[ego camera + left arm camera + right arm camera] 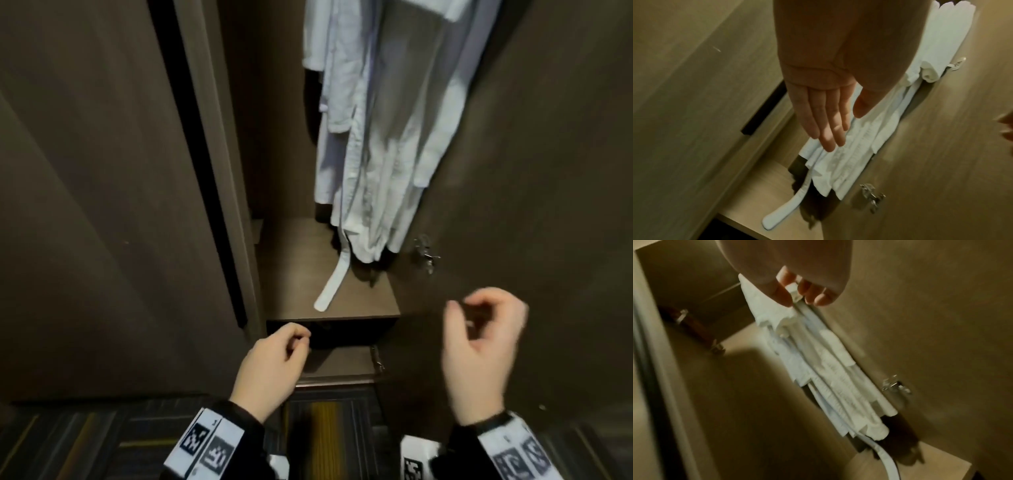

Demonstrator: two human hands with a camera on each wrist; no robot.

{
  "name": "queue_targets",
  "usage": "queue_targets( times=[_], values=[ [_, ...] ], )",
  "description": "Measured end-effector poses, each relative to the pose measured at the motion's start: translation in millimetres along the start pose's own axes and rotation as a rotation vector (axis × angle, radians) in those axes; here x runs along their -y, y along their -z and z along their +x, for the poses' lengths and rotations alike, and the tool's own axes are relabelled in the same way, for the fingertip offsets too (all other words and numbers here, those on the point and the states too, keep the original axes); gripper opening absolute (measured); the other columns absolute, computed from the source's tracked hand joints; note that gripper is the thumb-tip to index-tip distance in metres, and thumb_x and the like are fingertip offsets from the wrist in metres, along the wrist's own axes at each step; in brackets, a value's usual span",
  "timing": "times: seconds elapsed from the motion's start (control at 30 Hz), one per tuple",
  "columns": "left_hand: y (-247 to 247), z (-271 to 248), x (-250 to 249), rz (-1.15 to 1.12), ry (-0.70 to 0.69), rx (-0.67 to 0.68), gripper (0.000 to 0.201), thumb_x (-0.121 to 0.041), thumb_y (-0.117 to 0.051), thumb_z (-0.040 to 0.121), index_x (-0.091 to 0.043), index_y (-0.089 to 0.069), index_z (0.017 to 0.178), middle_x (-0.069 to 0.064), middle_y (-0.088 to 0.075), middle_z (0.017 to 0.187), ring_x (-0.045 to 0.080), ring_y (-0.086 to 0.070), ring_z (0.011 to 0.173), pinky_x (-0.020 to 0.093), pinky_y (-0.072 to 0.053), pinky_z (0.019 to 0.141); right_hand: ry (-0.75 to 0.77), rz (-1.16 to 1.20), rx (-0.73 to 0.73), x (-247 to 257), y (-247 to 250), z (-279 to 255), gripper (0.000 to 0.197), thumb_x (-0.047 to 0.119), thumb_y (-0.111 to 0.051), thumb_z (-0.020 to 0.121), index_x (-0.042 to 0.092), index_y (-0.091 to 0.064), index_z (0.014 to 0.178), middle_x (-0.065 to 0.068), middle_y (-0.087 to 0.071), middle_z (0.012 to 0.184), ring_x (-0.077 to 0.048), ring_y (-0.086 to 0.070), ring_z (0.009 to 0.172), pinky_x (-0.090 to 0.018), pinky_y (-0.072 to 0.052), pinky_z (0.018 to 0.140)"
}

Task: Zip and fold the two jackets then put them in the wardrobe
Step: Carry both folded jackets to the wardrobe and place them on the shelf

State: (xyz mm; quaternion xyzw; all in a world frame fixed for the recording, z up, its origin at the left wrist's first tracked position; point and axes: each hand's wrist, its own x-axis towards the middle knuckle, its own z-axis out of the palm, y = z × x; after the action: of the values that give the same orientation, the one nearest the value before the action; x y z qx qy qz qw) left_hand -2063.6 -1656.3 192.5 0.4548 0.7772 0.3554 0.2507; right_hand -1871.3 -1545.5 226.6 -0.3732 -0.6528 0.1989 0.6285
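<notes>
The wardrobe [513, 171] stands open in front of the person, its door swung out to the right with a metal hinge [424, 253] showing on the inner face. White robes [370, 137] hang inside, and one loose belt [330, 284] trails down onto the wooden shelf [294, 267].

Neither jacket can be found in any of the three views. Where they lie cannot be told; nothing dark and folded sits on the shelf, and the compartment below it is too dark to read.

The left hand [274, 366] hangs low at the shelf's front edge, fingers loosely curled in the head view and straighter in the wrist view, holding nothing. The right hand [483, 349] is raised beside the door, blurred, fingers loosely curled with thumb and forefinger near each other, and also empty.

Judgement: both hands point into the opening, and the shelf lies straight ahead and slightly below them, the left hand nearer its edge. The shelf runs deeper front to back than side to side. Since the jackets lie out of sight, the coming move likely turns away from the wardrobe.
</notes>
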Motion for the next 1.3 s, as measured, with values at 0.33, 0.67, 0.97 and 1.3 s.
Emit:
queue_targets(
  times=[0.33, 0.67, 0.97, 1.3],
  values=[
    [-73, 19, -56, -0.067, -0.145, 0.191, 0.023, -0.027, -0.049, 0.094, -0.043, -0.058, 0.079, -0.017, -0.068, 0.078, 0.005, -0.064, 0.073, 0.034, -0.055, 0.077, -0.022, -0.353, -0.451, -52, 122, 15, 0.067, 0.019, -0.06, 0.08, 0.018, -0.028, 0.14, -0.025, -0.026, 0.139, -0.034, -0.028, 0.134, -0.04, -0.022, 0.116],
    [-87, 28, -65, -0.047, -0.183, 0.194, 0.024, -0.028, -0.049, 0.094, -0.045, -0.058, 0.079, -0.017, -0.067, 0.078, 0.002, -0.063, 0.073, 0.023, -0.053, 0.073, -0.38, -0.161, -0.36, -66, 131, 23, 0.04, 0.032, -0.032, 0.102, 0.009, -0.041, 0.133, -0.01, -0.052, 0.124, -0.008, -0.046, 0.098, 0.004, -0.029, 0.07],
    [-65, 33, -62, -0.058, -0.184, 0.086, 0.024, -0.022, -0.05, 0.094, -0.039, -0.058, 0.079, -0.012, -0.069, 0.077, 0.012, -0.066, 0.072, 0.036, -0.056, 0.077, -0.277, -0.024, -0.124, -48, 111, 8, 0.034, 0.019, -0.046, 0.096, 0.049, -0.054, 0.084, 0.03, -0.058, 0.082, 0.013, -0.05, 0.074, 0.0, -0.036, 0.065],
    [-7, 35, -28, -0.141, -0.114, -0.279, 0.007, -0.028, -0.052, 0.093, -0.026, -0.046, 0.089, 0.002, -0.057, 0.067, 0.024, -0.063, 0.067, 0.043, -0.049, 0.068, -0.154, 0.187, 0.338, -13, 18, 5, 0.014, 0.028, -0.06, 0.081, 0.031, -0.049, 0.074, 0.015, -0.056, 0.073, 0.002, -0.051, 0.066, -0.007, -0.038, 0.061]
  ],
)
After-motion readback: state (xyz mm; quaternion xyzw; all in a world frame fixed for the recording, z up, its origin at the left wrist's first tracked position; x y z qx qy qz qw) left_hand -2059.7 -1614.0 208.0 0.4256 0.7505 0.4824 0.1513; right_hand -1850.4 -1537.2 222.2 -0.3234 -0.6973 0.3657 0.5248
